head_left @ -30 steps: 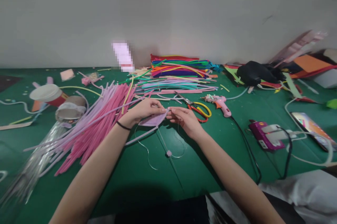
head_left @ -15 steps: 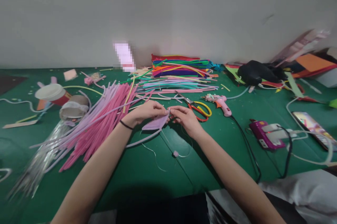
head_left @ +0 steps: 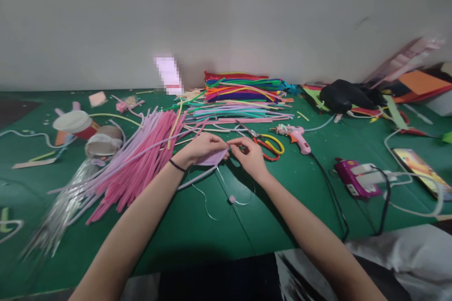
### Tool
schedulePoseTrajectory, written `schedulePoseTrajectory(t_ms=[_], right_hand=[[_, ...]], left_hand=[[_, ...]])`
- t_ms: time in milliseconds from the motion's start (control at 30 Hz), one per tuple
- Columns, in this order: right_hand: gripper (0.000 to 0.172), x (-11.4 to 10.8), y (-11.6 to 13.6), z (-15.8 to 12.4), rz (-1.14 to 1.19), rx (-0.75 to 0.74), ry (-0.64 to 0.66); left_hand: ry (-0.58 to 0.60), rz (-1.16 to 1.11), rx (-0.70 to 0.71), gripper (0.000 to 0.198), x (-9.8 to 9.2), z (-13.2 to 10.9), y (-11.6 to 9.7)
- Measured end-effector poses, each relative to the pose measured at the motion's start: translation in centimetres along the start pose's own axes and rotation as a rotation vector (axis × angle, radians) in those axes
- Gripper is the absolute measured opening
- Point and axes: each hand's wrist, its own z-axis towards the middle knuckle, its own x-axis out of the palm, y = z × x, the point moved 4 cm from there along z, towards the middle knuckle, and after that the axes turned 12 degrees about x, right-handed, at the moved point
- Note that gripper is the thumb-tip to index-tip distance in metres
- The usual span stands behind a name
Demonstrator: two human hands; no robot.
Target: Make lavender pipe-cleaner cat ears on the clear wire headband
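Observation:
My left hand [head_left: 206, 147], with a dark band at the wrist, is closed on a flat lilac piece [head_left: 213, 158] that looks made of pipe cleaners. The thumb and forefinger of my right hand [head_left: 250, 158] pinch at the piece's right-hand tip, close against the left fingertips. What exactly lies between those fingertips is too small to see. A lilac pipe cleaner [head_left: 197, 179] runs out below the piece toward the left. Thin clear thread [head_left: 206, 202] trails under my hands, and a small lilac lump [head_left: 231, 199] sits by another strand.
Pink pipe cleaners [head_left: 141, 169] lie left of my hands, multicoloured bundles [head_left: 243, 86] behind. Scissors [head_left: 270, 145] and a pink glue gun [head_left: 299, 140] are to the right, beyond them a purple power adapter [head_left: 356, 181] and a phone [head_left: 420, 169]. A paper cup [head_left: 79, 124] stands left.
My left hand has shifted slightly right and covers more of the lilac piece. The right hand has turned a little, its fingers more curled at the tip. The view has moved slightly.

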Motion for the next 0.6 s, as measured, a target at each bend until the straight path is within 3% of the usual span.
schedulePoseTrajectory(t_ms=[133,267,400,600], right_hand=[[0.018,-0.1,-0.2,0.1,-0.021,0.012,0.011],[0.019,0.2,-0.7,0.1,-0.002,0.037,0.031],[0.019,0.6,-0.5,-0.2,-0.028,0.013,0.032],[0.016,0.5,0.7,-0.7,-0.22,-0.149,0.047]], left_hand=[[0.054,-0.039,0.009,0.031,0.0,-0.2,-0.3],[0.129,0.149,0.001,0.038,-0.3,-0.6,-0.5],[0.097,0.202,0.008,0.036,-0.6,-0.5,-0.5],[0.034,0.346,0.036,0.031,-1.0,-0.2,-0.2]])
